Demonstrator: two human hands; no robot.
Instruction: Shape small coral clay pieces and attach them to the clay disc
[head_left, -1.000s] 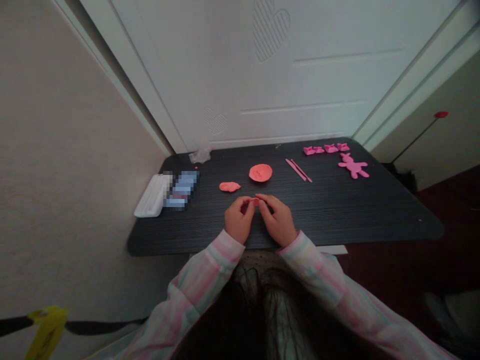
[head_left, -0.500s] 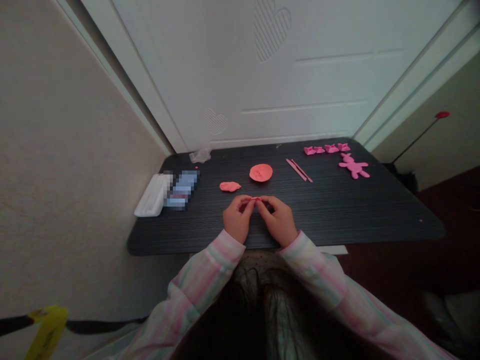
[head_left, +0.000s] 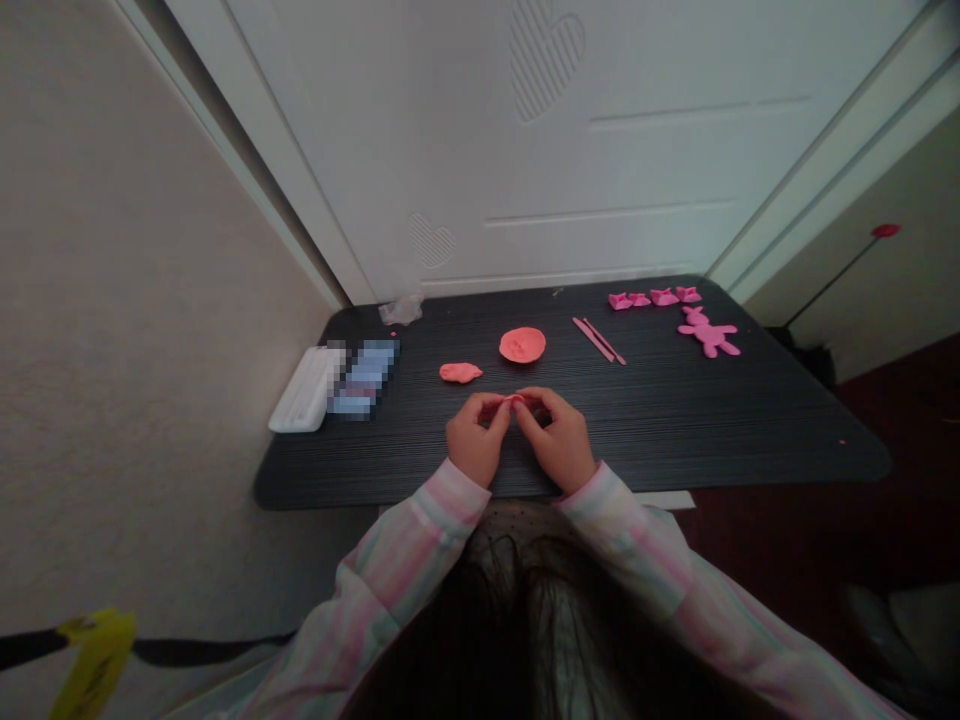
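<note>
Between the fingertips of both hands is a small piece of coral-pink modelling clay (head_left: 513,398), mostly covered by the fingers. My left hand (head_left: 478,435) pinches it from the left, and my right hand (head_left: 555,435) pinches it from the right, the two hands meeting over the front of the table. Just beyond the fingers sits a shallow coral clay bowl shape (head_left: 523,345) with a rough middle. To its left lies an elongated coral clay lump (head_left: 460,372), apart from my left hand.
The dark table (head_left: 712,430) stands against a white door. Two pink modelling tools (head_left: 598,341) lie right of the bowl shape. A pink clay bear-like figure (head_left: 707,332) and several pink folded pieces (head_left: 652,298) are far right. At left are a white tray (head_left: 304,395) and crumpled clear plastic (head_left: 402,310).
The fingers of my right hand have shifted slightly around the small clay piece. Both hands stay in the same place, and the other things on the table have not moved.
</note>
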